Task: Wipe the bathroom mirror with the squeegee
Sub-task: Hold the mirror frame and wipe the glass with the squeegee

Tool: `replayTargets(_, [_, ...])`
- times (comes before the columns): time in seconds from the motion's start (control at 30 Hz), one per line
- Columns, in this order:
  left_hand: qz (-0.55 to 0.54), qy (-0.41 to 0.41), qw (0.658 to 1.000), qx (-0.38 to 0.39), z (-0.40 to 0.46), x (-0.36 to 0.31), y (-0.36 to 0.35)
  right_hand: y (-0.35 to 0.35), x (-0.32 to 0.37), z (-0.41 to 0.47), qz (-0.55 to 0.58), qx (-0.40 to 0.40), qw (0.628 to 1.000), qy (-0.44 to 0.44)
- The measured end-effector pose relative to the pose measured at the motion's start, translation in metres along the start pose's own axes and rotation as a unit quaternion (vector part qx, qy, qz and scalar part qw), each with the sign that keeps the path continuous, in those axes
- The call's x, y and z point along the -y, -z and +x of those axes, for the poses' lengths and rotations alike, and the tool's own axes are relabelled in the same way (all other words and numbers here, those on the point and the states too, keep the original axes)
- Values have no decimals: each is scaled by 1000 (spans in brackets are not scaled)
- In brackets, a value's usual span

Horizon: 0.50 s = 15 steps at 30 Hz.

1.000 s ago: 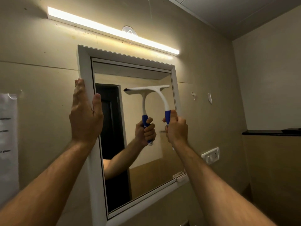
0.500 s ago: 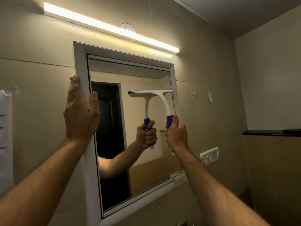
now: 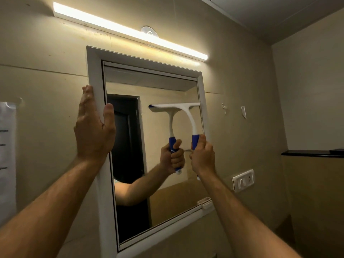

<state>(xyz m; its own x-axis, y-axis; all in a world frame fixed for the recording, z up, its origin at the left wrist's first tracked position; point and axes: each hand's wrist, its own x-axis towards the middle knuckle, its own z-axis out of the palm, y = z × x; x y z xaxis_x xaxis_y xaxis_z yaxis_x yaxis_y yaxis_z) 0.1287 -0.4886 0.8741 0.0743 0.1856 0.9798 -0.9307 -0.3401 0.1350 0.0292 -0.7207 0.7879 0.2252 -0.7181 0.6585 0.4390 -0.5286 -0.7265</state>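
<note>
A white-framed bathroom mirror [image 3: 93, 67] hangs on the beige wall. My right hand [image 3: 202, 157] is closed around the blue handle of a white squeegee [image 3: 192, 120]. Its blade lies flat against the glass in the right half of the mirror, at mid height, reaching the right frame. The glass reflects the squeegee and the hand just left of them. My left hand [image 3: 94, 125] rests flat on the mirror's left frame, fingers pointing up and thumb over the inner edge.
A lit tube light [image 3: 130, 32] runs above the mirror. A white switch plate [image 3: 243, 180] sits on the wall to the right, with a dark ledge [image 3: 312, 153] beyond it. Paper [image 3: 7, 155] hangs at the far left. A small white holder [image 3: 204, 202] clings to the frame's lower right corner.
The squeegee has slid slightly down the glass near the right frame. My left hand stays on the left frame. The camera view has shifted a little.
</note>
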Motion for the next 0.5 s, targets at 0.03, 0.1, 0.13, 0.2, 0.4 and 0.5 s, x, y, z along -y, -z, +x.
replayTargets(0.03, [1, 1, 1000, -1, 0, 0, 0, 2, -6, -6, 3, 2, 1000, -4])
replayTargets(0.1, [3, 3, 1000, -1, 0, -1, 1, 6, -10, -11, 0, 1, 1000, 0])
replayTargets(0.13, [3, 3, 1000, -1, 1, -1, 1, 8, -8, -10, -5, -3, 1000, 6])
replayTargets(0.2, [2, 3, 1000, -3, 1, 0, 1, 9, 4, 2, -7, -12, 1000, 17])
replayTargets(0.4, [-1, 7, 1000, 2, 0, 0, 0, 2, 21, 18, -14, 8, 1000, 9])
replayTargets(0.5, [-12, 11, 1000, 4, -1, -1, 1, 7, -1, -3, -18, 8, 1000, -8])
